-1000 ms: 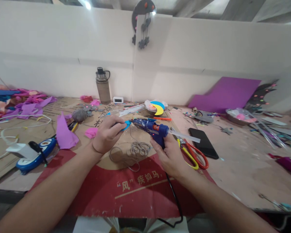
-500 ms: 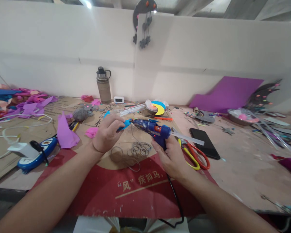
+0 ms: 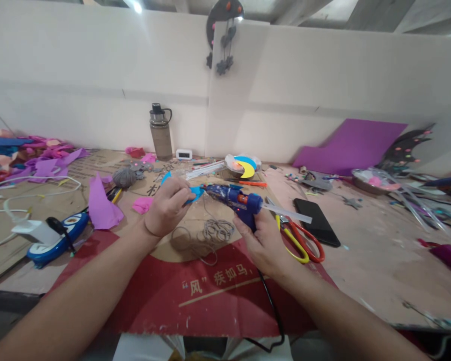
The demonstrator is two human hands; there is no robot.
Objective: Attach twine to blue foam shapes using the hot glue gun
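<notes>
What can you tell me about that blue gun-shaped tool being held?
A blue plastic glue gun, smeared with pale glue, a red light on its side. The right hand grips its handle, holding it level, nozzle at a blue piece pinched in the left hand. A clear glue stick juts from its back; a black cord hangs below.

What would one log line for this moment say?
left hand: holds blue foam piece | right hand: grips glue gun, nozzle at piece | scissors beside

the table (image 3: 379, 260) bears printed cardboard (image 3: 210, 296), scissors (image 3: 304, 243), a phone (image 3: 317, 215), coiled string (image 3: 210, 233) and perhaps a yarn ball (image 3: 124, 177).
</notes>
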